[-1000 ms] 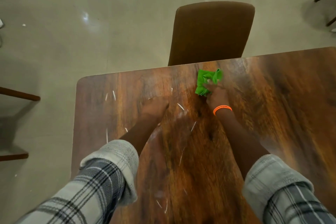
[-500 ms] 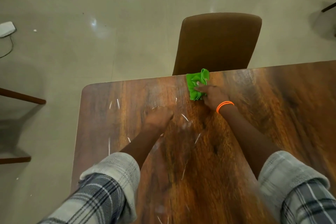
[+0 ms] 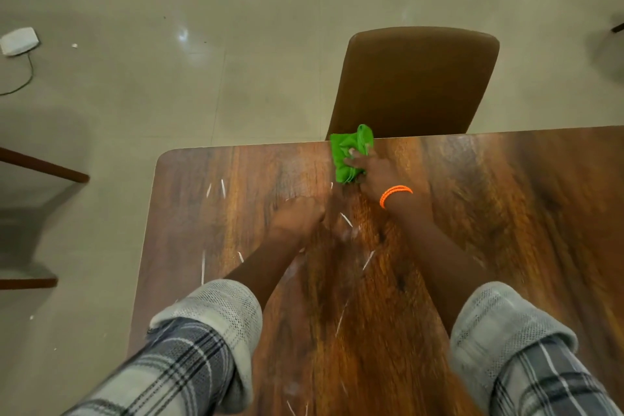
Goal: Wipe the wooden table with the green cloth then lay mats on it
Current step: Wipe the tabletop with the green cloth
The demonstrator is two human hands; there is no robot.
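A bunched green cloth [image 3: 347, 152] lies at the far edge of the wooden table [image 3: 506, 213], partly sticking up over the edge. My right hand [image 3: 378, 176], with an orange band at the wrist, presses on the cloth with fingers curled round it. My left hand [image 3: 297, 216] rests on the table to the left, its fingers curled under and holding nothing that I can see. Thin white streaks mark the tabletop around both arms. No mats are in view.
A brown chair [image 3: 415, 81] stands pushed up to the table's far edge, just behind the cloth. Dark wooden furniture legs [image 3: 44, 165] show at the left. A white device with a cable [image 3: 18, 40] lies on the tiled floor at far left.
My right hand has slid the green cloth leftward and up to the table's far edge. My left hand has stayed in place on the table.
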